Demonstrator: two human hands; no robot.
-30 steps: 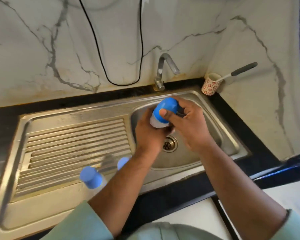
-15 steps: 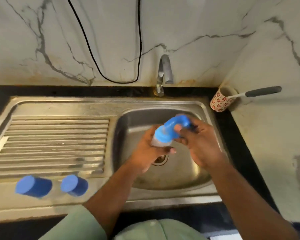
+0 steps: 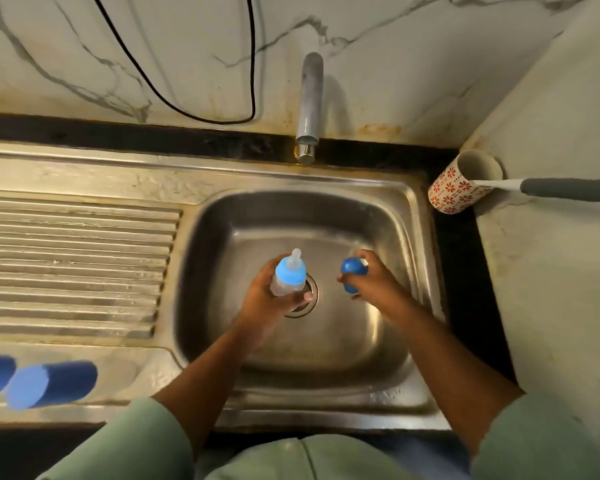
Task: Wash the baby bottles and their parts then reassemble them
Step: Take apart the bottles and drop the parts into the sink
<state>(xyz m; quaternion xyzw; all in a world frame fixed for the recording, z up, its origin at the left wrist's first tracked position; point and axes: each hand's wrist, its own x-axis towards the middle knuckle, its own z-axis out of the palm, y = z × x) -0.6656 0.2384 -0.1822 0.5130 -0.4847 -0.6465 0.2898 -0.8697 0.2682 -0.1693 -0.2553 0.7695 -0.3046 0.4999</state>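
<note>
The cap is off now: half a second ago both hands were bunched together on the baby bottle (image 3: 288, 277) with its blue cap (image 3: 353, 274) tilting away, and now the two have come apart over the middle of the sink basin (image 3: 388, 355). The left hand (image 3: 269, 306) grips the clear body of the bottle from below, fingers curled round it, holding it upright right above the drain (image 3: 303, 299), so the light blue collar and the pale teat (image 3: 294, 259) stand bare. The right hand (image 3: 374, 284) has drawn off to the right and holds the cap in curled fingers and thumb, near the bottle but no longer touching it. At the front left corner of the sink unit, on the flat strip below the ribbed drainboard (image 3: 73, 265), two more blue-capped bottles (image 3: 49, 384) lie on their sides, blurred and nearer the left edge of view than before. The tap (image 3: 310, 105) stands at the back edge, with no water visibly running. A flowered cup (image 3: 461, 183) holding a grey-handled brush (image 3: 568, 190) sits in the back right corner.
</note>
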